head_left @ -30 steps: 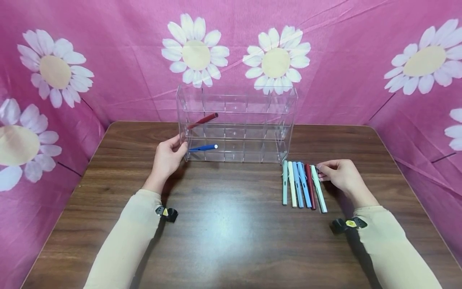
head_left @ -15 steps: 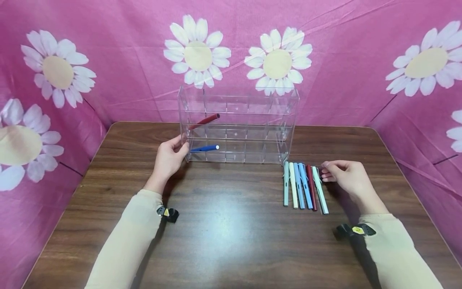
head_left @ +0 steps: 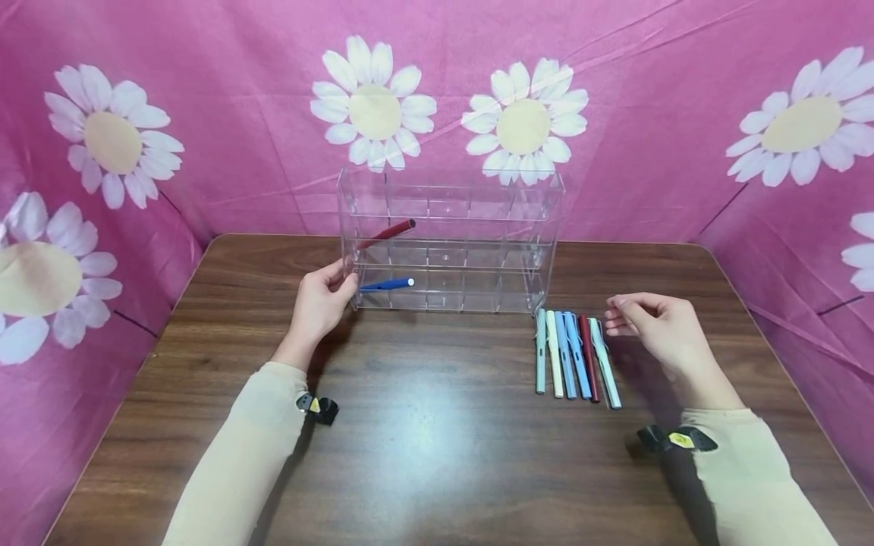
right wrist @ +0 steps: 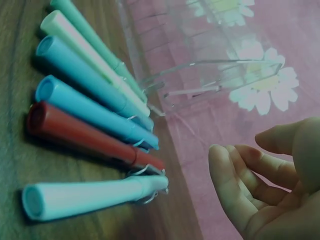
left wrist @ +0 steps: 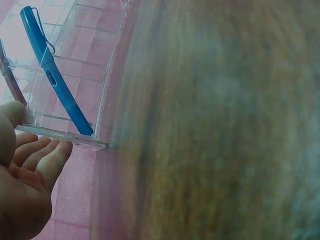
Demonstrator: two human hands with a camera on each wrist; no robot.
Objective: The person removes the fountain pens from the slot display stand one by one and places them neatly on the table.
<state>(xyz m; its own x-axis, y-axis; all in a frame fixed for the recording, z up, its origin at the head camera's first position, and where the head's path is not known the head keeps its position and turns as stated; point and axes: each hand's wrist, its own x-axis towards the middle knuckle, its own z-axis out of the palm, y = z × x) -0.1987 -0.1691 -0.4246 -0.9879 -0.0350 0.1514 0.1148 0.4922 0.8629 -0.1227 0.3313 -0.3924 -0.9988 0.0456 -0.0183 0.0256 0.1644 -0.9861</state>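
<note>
A clear acrylic pen rack (head_left: 447, 243) with divided tiers stands on the table. My left hand (head_left: 321, 299) holds its left side panel, thumb inside and fingers outside. A dark red pen (head_left: 387, 233) leans in a left compartment; a blue pen (head_left: 387, 285) lies tilted in the tier below, and its clip shows in the left wrist view. My right hand (head_left: 652, 326), fingers loosely bent and holding nothing, hovers just right of a row of pens. Nearest it is a pale mint pen (head_left: 605, 364), set at a slant, then a dark red pen (right wrist: 95, 137).
Left of the dark red pen lie two blue pens (head_left: 578, 356), a cream pen (head_left: 554, 355) and a green pen (head_left: 541, 352), near the rack's right front corner. The wooden table (head_left: 410, 455) is ringed by a pink flowered cloth (head_left: 239, 152).
My right hand has drawn away from the mint pen, moving to the right and up. My left hand stays on the rack, and the pens lie as before.
</note>
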